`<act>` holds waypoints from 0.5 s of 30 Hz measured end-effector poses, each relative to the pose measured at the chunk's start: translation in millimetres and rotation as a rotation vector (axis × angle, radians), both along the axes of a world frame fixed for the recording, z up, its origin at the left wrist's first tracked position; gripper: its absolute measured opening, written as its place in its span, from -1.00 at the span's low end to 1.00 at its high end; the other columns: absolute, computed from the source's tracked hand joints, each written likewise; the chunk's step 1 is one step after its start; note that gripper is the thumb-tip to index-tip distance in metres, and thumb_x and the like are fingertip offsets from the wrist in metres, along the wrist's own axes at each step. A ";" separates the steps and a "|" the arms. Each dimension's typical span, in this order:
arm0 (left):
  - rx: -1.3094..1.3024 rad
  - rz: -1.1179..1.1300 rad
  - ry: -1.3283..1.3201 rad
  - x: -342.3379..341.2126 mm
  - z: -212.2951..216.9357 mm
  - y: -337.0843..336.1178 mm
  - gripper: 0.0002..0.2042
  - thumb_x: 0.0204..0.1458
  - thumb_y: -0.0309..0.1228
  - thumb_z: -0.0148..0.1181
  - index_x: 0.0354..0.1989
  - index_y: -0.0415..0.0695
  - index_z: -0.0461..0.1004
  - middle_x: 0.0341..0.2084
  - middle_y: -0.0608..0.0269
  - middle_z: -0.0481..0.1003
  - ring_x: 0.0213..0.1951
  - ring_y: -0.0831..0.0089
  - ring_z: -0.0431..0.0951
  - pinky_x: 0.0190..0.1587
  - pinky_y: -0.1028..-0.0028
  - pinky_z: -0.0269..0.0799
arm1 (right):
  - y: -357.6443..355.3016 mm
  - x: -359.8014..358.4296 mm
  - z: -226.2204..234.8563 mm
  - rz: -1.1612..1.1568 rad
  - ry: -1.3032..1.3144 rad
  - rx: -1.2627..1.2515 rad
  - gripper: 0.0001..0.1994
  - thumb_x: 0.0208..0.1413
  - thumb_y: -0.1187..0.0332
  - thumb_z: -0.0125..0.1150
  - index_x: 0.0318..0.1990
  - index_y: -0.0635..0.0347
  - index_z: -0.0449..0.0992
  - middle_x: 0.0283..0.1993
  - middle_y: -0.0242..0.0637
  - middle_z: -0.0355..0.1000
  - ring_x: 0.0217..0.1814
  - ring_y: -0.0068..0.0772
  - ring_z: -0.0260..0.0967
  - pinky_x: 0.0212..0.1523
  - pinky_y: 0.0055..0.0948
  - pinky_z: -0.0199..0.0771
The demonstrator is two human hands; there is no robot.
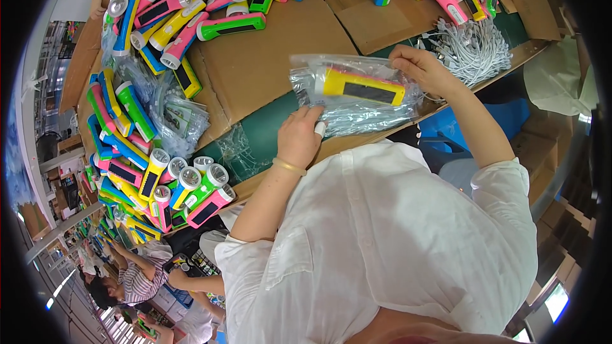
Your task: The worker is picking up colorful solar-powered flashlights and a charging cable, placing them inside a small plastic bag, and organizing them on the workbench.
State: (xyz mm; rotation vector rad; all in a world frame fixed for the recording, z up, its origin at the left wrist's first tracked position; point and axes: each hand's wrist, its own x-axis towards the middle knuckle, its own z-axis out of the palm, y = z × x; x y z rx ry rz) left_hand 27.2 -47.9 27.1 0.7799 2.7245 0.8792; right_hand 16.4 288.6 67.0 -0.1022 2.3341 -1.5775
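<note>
A yellow and pink flashlight (366, 87) with a dark panel along its side lies inside a clear plastic bag (306, 81), above a stack of clear bags (363, 118) at the table's near edge. My right hand (426, 71) pinches the bag at its upper right end. At its lower left, my left hand (298, 137) is closed with curled fingers at the plastic; a white wrap covers one fingertip. Exactly how much plastic the left fingers grip is partly hidden.
Piles of colourful flashlights (231, 25) cover the table's far side and left (131, 172). White cables (475, 51) lie bundled to the right. Cardboard sheets (274, 64) cover part of the green tabletop (258, 143). Small packets (185, 118) lie left. Another person (143, 274) works at lower left.
</note>
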 end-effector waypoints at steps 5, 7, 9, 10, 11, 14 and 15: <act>0.362 0.283 0.021 -17.8 2.0 1.8 -0.78 0.13 -0.56 0.22 -0.04 -0.26 0.48 -0.17 -0.03 0.53 -0.17 0.05 0.58 -0.09 0.24 0.50 | 3.5 7.7 -15.7 0.027 0.083 -0.031 -0.82 0.39 0.32 0.10 -0.15 0.27 0.46 -0.39 -0.40 0.31 -0.35 -0.55 0.37 -0.30 -0.49 0.40; 0.655 0.376 0.016 -35.0 -2.2 10.0 -0.73 0.27 -0.47 0.15 0.09 -0.31 0.43 -0.07 -0.03 0.54 -0.05 0.23 0.57 0.04 0.32 0.47 | 6.4 13.9 -23.9 0.073 0.134 0.044 -0.83 0.39 0.33 0.11 -0.15 0.26 0.48 -0.34 -0.36 0.38 -0.34 -0.49 0.40 -0.25 -0.45 0.45; 0.918 0.346 -0.236 -52.4 12.4 24.3 -0.62 0.37 -0.28 0.04 0.21 -0.29 0.39 0.03 0.00 0.53 0.08 0.25 0.53 0.16 0.37 0.40 | 3.4 24.9 -19.6 0.233 0.401 0.140 -0.85 0.37 0.35 0.12 -0.15 0.26 0.50 -0.25 -0.30 0.46 -0.34 -0.42 0.43 -0.22 -0.40 0.48; 1.107 0.290 -0.575 -58.2 6.3 21.9 -0.51 0.42 -0.10 -0.09 0.27 -0.27 0.36 0.08 0.01 0.52 0.14 0.25 0.49 0.22 0.39 0.34 | -1.0 30.0 -13.0 0.219 0.350 0.101 -0.87 0.35 0.39 0.11 -0.15 0.27 0.52 -0.18 -0.22 0.50 -0.27 -0.37 0.45 -0.15 -0.40 0.47; 1.108 0.287 -0.575 -62.3 -4.5 19.6 -0.51 0.42 -0.10 -0.09 0.27 -0.27 0.36 0.08 0.01 0.52 0.14 0.25 0.49 0.22 0.39 0.34 | -0.7 32.7 -10.8 0.217 0.352 0.104 -0.87 0.35 0.39 0.11 -0.15 0.27 0.52 -0.18 -0.22 0.50 -0.27 -0.37 0.45 -0.15 -0.40 0.47; 1.029 0.191 -0.905 -63.5 -23.0 21.1 -0.47 0.42 -0.04 -0.14 0.24 -0.29 0.40 0.07 0.02 0.53 0.12 0.33 0.51 0.23 0.39 0.34 | 14.5 35.3 -10.0 -0.100 0.322 0.013 -0.88 0.37 0.40 0.08 -0.09 0.25 0.48 -0.24 -0.38 0.43 -0.23 -0.53 0.38 -0.17 -0.49 0.41; 0.864 0.134 -0.757 -59.9 -22.8 24.5 -0.51 0.41 -0.08 -0.10 0.21 -0.28 0.44 0.06 0.03 0.55 0.09 0.34 0.53 0.20 0.38 0.38 | 29.5 26.4 -8.2 -0.198 0.325 0.041 -0.86 0.38 0.38 0.07 -0.07 0.23 0.49 -0.23 -0.40 0.40 -0.20 -0.54 0.34 -0.16 -0.51 0.37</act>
